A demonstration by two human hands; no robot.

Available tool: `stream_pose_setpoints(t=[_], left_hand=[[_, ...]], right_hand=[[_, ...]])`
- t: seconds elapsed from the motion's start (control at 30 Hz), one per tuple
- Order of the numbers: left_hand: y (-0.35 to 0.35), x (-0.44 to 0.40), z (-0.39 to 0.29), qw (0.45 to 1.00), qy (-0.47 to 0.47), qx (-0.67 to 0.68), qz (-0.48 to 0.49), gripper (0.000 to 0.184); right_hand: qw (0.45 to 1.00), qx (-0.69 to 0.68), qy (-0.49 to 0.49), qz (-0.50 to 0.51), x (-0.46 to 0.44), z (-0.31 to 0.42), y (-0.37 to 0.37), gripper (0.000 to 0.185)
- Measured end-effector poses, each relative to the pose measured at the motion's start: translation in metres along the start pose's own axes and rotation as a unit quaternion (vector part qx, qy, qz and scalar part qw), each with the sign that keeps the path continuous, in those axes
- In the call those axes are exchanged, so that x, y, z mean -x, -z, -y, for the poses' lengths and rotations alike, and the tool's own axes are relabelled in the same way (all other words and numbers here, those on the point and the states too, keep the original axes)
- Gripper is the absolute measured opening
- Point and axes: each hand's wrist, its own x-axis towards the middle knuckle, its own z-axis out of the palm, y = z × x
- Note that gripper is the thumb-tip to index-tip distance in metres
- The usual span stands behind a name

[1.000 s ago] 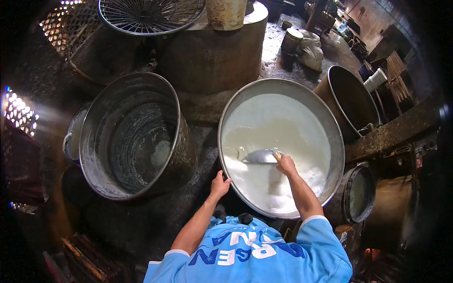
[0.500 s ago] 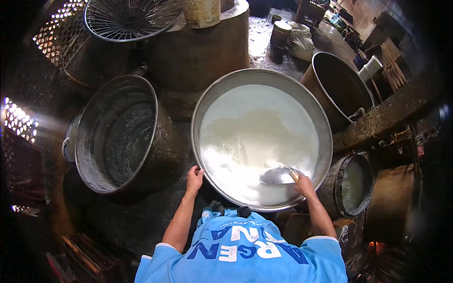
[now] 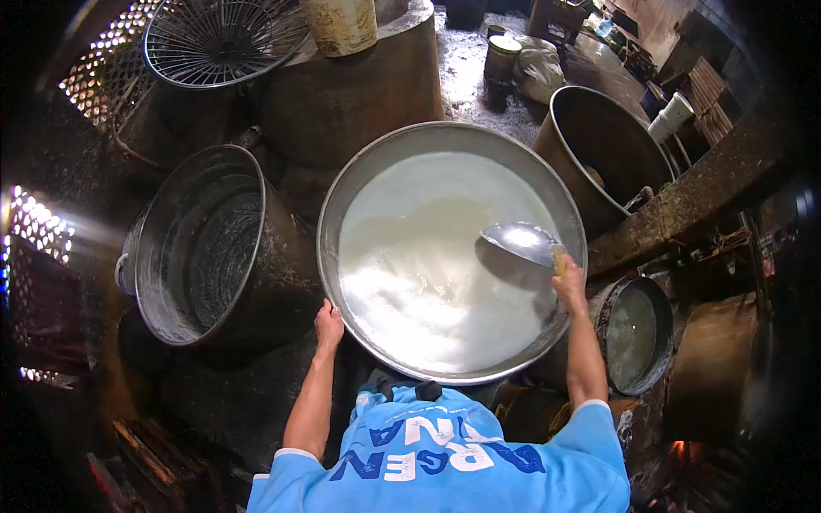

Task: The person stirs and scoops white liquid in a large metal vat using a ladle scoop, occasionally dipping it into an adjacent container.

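A large round metal vat (image 3: 333, 184) full of pale, milky liquid (image 3: 428, 248) stands in front of me. My left hand (image 3: 328, 325) is closed on the vat's rim at its lower left. At the right side my right hand (image 3: 569, 280) grips the light-coloured handle of a shiny metal scoop (image 3: 523, 242). The scoop's bowl points left, above the liquid, and a dark shadow lies on the surface under it. Bright reflections cover the lower left of the liquid.
A deep, dark metal pot (image 3: 261, 231) stands to the left, another pot (image 3: 556, 137) at the upper right. A wire basket (image 3: 227, 43) and a stained bucket (image 3: 340, 26) are at the top. A smaller container (image 3: 633, 333) of liquid sits at the lower right.
The scoop in my right hand has moved right and up out of the liquid. My left hand stays at the rim. The whole view has shifted, with the vat now farther left.
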Motion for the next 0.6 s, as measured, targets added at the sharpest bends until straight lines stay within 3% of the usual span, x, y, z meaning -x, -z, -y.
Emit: stream_pose_setpoints(t=[0.17,0.27,0.37,0.47,0.53,0.6], left_hand=[[-0.002,0.001,0.000,1.000,0.011,-0.006,-0.001,0.045],[-0.007,-0.003,0.007,1.000,0.007,-0.003,-0.005,0.045],[-0.007,-0.006,0.015,1.000,-0.020,0.006,-0.013,0.041],[0.018,-0.007,-0.007,0.995,0.040,0.034,0.081,0.036],[0.019,-0.009,-0.002,0.993,0.045,0.078,0.074,0.029],[0.024,-0.011,-0.003,0.986,0.055,0.131,0.081,0.027]], right_hand=[[0.995,-0.040,-0.002,0.091,-0.012,-0.060,-0.109,0.037],[0.981,-0.103,-0.070,0.147,0.023,-0.029,-0.118,0.035],[0.978,-0.100,-0.056,0.173,0.054,-0.009,-0.140,0.033],[0.972,-0.124,-0.061,0.190,0.086,0.019,-0.157,0.034],[0.953,-0.144,-0.126,0.234,0.107,0.063,-0.140,0.036],[0.950,-0.143,-0.116,0.251,0.126,0.090,-0.139,0.037]])
